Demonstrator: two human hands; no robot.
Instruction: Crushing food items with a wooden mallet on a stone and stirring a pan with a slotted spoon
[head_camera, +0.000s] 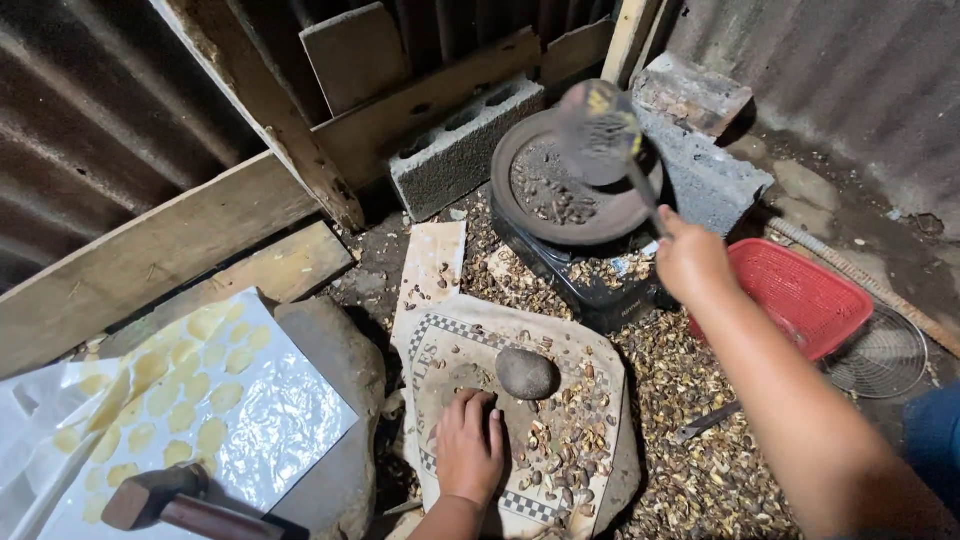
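We note the left hand (468, 447) nearest us, fingers curled narrow, pressed palm-down on the printed sack (520, 330) among shell fragments (570, 450). Just beyond it sits a round stone (527, 373), apart from the fingers. Farther out, the right hand (690, 258) grips the handle of a slotted spatula (600, 130), its blurred head raised over the round pan (575, 215) of nuts. A red basket (800, 295) lies beside that wrist.

Single head view, looking steeply down, close over cluttered ground by corrugated walls
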